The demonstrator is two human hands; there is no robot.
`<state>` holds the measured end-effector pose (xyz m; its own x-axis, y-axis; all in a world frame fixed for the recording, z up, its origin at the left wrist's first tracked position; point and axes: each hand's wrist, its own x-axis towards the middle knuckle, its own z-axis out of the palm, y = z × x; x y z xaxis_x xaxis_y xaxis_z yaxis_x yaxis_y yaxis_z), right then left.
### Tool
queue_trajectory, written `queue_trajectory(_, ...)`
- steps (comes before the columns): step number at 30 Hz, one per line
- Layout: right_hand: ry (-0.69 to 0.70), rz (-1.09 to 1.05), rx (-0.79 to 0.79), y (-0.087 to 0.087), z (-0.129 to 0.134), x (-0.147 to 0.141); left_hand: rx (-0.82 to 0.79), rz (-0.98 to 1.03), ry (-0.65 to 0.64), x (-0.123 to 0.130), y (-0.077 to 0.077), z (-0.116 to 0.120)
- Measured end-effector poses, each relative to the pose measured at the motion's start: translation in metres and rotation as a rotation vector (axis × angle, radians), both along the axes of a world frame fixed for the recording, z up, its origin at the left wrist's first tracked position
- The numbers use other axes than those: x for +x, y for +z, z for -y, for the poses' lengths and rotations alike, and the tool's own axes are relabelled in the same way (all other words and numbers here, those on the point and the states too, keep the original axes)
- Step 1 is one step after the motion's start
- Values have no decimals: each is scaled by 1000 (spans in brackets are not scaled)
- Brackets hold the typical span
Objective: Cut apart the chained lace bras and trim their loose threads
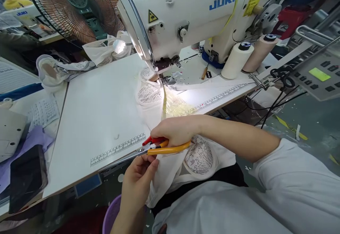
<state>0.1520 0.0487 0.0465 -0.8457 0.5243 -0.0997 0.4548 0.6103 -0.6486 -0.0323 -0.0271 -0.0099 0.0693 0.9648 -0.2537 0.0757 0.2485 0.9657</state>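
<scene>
Orange-handled scissors (170, 150) are in my right hand (176, 129), closed around the handles. Their metal blades point left past the table's front edge. A red piece (152, 140) shows by the handles; what it belongs to is unclear. Just below the scissors' pivot, my left hand (139, 179) pinches the edge of a white lace bra (200, 156) with thumb and fingers. That bra hangs over my lap, one lace cup facing up. Another white lace piece (150, 94) lies under the sewing machine's needle and runs toward my right hand.
The white JUKI sewing machine (186, 14) stands over the table (95, 110), which has printed rulers. Two thread cones (237, 60) and a control panel (318, 73) are right. A fan (77, 7), white bras (51, 71) and a phone (28, 177) are left. Below is a purple bin (111, 211).
</scene>
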Motion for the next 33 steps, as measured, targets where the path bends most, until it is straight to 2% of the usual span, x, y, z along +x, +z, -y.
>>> queue_trajectory(6, 5, -13, 20, 1, 0, -3, -37, 90, 32, -3, -4, -3)
queue_trajectory(14, 28, -20, 48, -3, -1, -5, -7, 102, 88, 0, -12, 1)
queue_trajectory(20, 21, -27, 28, -3, 2, -8, -159, 120, -51, -7, -18, 0)
queue_trajectory(23, -10, -57, -10, -5, 5, -8, -162, 133, -68, -8, -19, 0)
queue_trajectory(25, -107, -122, -62, -9, 11, -6, -145, 135, -45, -7, -16, 1)
queue_trajectory(29, -402, -355, -256, -25, 37, 6, -139, 140, 33, -5, -10, 4)
queue_trajectory(31, -423, -346, -311, -37, 54, 15, -145, 157, 68, -7, -10, 5)
queue_trajectory(33, -343, -197, -299, -50, 70, 24, -139, 168, 95, -10, -11, 7)
